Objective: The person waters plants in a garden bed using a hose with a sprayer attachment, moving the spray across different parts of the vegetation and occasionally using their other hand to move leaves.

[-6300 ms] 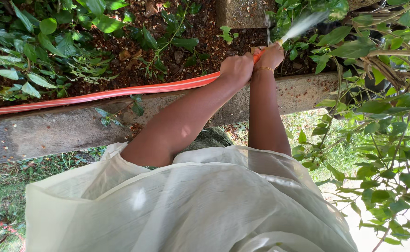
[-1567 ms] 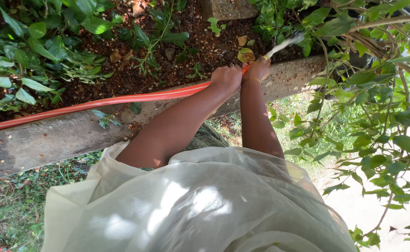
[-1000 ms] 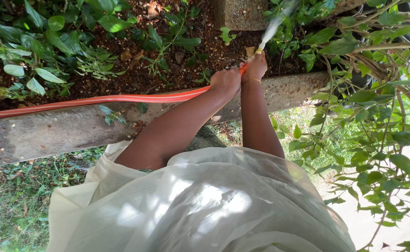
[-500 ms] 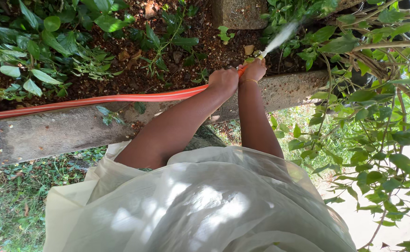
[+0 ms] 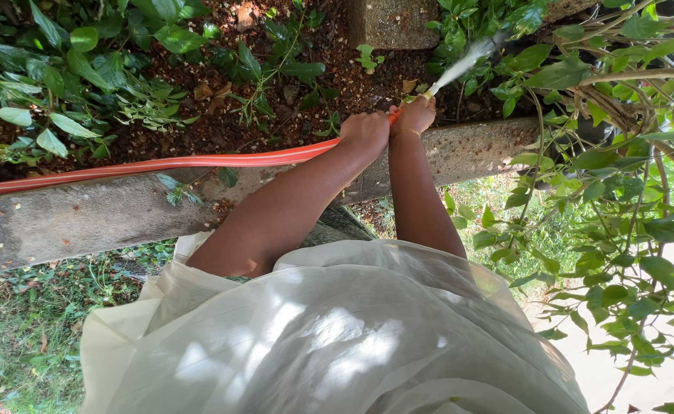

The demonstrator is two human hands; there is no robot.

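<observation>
Orange ribbed rubber garden hose (image 5: 199,162): long axis running from the left edge of the view toward the upper right, lying along the inner edge of the grey weathered concrete kerb (image 5: 84,218) of the raised bed, then lifting off it near the kerb's right end.

Left hand (image 5: 365,132): closed around the hose just behind the outlet, knuckles up, forearm crossing above the kerb. Right hand (image 5: 416,115): clamped on the hose tip itself, touching the left hand, thin gold bangle (image 5: 406,133) at the wrist. Both hands together on the hose, right hand the nearer to the outlet, left hand behind it on the supply side.

White water jet (image 5: 459,64): leaving the tip past the right hand, continuing the hose axis up and to the right, ending among green broad-leaved shrubs (image 5: 505,23) at the far right corner of the bed.

Brown loose mulch-covered soil (image 5: 222,115): beyond the kerb, left of the jet. Square grey stone block (image 5: 390,21): at the bed's far edge, just left of the jet line. Pale cream thin fabric garment (image 5: 329,337): filling the near foreground below the arms.
</observation>
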